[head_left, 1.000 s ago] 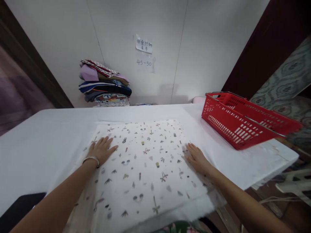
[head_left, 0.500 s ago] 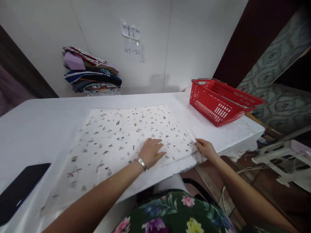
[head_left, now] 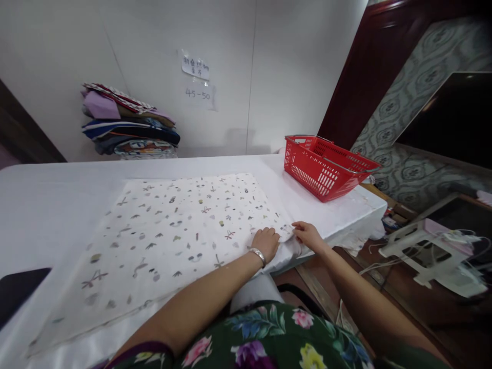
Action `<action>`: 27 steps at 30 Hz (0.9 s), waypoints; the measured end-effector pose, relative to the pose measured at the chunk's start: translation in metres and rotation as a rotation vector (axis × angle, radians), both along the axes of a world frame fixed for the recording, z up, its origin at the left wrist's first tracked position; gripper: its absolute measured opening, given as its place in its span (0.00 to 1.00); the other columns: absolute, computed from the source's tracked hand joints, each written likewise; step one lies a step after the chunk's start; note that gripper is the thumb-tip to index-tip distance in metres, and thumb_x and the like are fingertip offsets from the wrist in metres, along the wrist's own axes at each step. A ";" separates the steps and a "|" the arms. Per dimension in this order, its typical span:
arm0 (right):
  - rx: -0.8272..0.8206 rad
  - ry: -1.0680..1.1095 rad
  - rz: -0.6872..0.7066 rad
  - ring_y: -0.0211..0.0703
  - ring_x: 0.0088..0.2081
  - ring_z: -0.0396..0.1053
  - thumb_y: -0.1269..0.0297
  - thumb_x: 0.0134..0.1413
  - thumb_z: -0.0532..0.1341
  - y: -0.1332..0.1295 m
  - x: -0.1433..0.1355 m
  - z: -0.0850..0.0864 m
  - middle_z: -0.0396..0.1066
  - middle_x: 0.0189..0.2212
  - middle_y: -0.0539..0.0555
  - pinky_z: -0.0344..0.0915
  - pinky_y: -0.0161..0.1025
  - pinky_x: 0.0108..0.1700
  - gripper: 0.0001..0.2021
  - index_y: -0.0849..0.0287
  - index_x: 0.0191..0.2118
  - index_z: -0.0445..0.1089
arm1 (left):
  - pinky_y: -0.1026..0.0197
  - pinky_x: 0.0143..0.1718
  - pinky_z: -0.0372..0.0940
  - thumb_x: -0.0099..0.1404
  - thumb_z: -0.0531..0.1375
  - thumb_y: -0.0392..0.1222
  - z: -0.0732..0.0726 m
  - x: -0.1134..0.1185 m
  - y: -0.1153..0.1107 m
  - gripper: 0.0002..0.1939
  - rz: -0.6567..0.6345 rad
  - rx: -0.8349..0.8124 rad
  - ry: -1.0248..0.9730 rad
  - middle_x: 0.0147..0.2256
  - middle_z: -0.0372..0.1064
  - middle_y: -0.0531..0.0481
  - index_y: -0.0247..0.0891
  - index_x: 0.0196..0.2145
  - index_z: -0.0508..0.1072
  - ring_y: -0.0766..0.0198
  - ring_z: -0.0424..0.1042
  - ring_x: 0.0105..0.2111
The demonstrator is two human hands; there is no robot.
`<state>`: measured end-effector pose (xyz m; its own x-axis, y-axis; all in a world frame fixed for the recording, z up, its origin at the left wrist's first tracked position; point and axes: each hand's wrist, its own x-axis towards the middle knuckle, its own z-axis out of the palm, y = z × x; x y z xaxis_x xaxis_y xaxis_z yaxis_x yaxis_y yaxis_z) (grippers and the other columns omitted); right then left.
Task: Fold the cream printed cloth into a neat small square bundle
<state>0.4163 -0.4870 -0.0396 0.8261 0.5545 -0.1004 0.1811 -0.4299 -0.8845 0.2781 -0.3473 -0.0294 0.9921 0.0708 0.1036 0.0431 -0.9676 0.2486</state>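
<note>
A white cloth (head_left: 180, 220) printed with small starfish, shell and leaf shapes lies spread over the white-covered table. Near its right front corner, my left hand (head_left: 265, 243), with a silver bracelet at the wrist, has its fingers curled down on the fabric by the front edge; the fingertips are partly hidden. My right hand (head_left: 308, 237) pinches the cloth's right corner between thumb and fingers, slightly lifted at the table edge. Between the two hands the fabric edge is bent and a little rumpled.
A red plastic basket (head_left: 326, 171) with metal handles stands at the back right. Folded fabrics (head_left: 128, 123) are stacked at the back left against the wall. A dark phone (head_left: 19, 292) lies at the left. A white stool (head_left: 434, 256) stands right of the table (head_left: 307, 207).
My left hand has moved right along the cloth toward the right corner, its fingers now curled. My right hand keeps hold of the corner. The view has turned to the right.
</note>
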 end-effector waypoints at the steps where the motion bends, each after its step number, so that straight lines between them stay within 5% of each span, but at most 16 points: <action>1: 0.054 0.013 -0.010 0.33 0.17 0.61 0.65 0.41 0.58 0.002 -0.001 0.003 0.61 0.16 0.43 0.57 0.30 0.17 0.12 0.60 0.36 0.68 | 0.54 0.44 0.59 0.64 0.50 0.42 0.001 0.001 0.002 0.12 0.018 -0.014 0.011 0.42 0.66 0.44 0.39 0.40 0.71 0.57 0.64 0.45; 5: 0.180 0.076 -0.018 0.33 0.18 0.61 0.64 0.37 0.60 0.010 -0.002 0.018 0.62 0.18 0.43 0.58 0.31 0.18 0.13 0.60 0.35 0.68 | 0.56 0.40 0.61 0.65 0.47 0.42 0.003 0.004 0.005 0.14 0.094 -0.042 0.036 0.40 0.67 0.45 0.38 0.40 0.70 0.58 0.67 0.42; 10: 0.236 0.106 0.035 0.32 0.18 0.61 0.62 0.36 0.62 0.017 -0.005 0.035 0.63 0.17 0.44 0.58 0.31 0.19 0.16 0.61 0.35 0.68 | 0.55 0.42 0.61 0.59 0.55 0.50 0.009 0.013 -0.005 0.21 0.123 -0.073 -0.013 0.46 0.64 0.45 0.41 0.49 0.63 0.56 0.66 0.45; 14: 0.239 0.075 0.035 0.32 0.18 0.60 0.60 0.38 0.62 0.016 -0.005 0.035 0.65 0.19 0.45 0.56 0.30 0.18 0.15 0.60 0.36 0.68 | 0.57 0.41 0.62 0.62 0.52 0.43 0.016 0.032 -0.008 0.14 0.156 -0.131 -0.003 0.45 0.65 0.44 0.39 0.45 0.65 0.57 0.67 0.44; 18: -0.016 0.042 -0.009 0.31 0.16 0.61 0.57 0.47 0.56 0.002 0.002 0.020 0.69 0.22 0.48 0.55 0.30 0.17 0.10 0.59 0.30 0.66 | 0.58 0.39 0.63 0.65 0.48 0.41 0.018 0.046 0.000 0.12 0.187 -0.187 0.008 0.43 0.68 0.45 0.39 0.43 0.66 0.59 0.69 0.42; 22: -0.257 -0.003 0.067 0.32 0.13 0.58 0.58 0.47 0.58 -0.005 0.006 0.006 0.65 0.15 0.47 0.52 0.31 0.16 0.11 0.58 0.21 0.64 | 0.58 0.41 0.62 0.66 0.47 0.43 0.015 0.048 0.006 0.12 0.203 -0.220 0.003 0.43 0.69 0.47 0.40 0.42 0.66 0.60 0.69 0.43; 27: -0.521 -0.316 0.114 0.37 0.21 0.63 0.56 0.45 0.61 0.006 0.005 0.001 0.67 0.17 0.50 0.52 0.33 0.23 0.11 0.58 0.22 0.68 | 0.59 0.42 0.62 0.65 0.48 0.41 0.015 0.047 0.005 0.12 0.174 -0.237 -0.005 0.45 0.69 0.48 0.41 0.45 0.65 0.61 0.69 0.44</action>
<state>0.4216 -0.4807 -0.0384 0.7984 0.5853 -0.1416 0.4707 -0.7532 -0.4594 0.3256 -0.3420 -0.0147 0.9625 0.2623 0.0693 0.2009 -0.8608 0.4676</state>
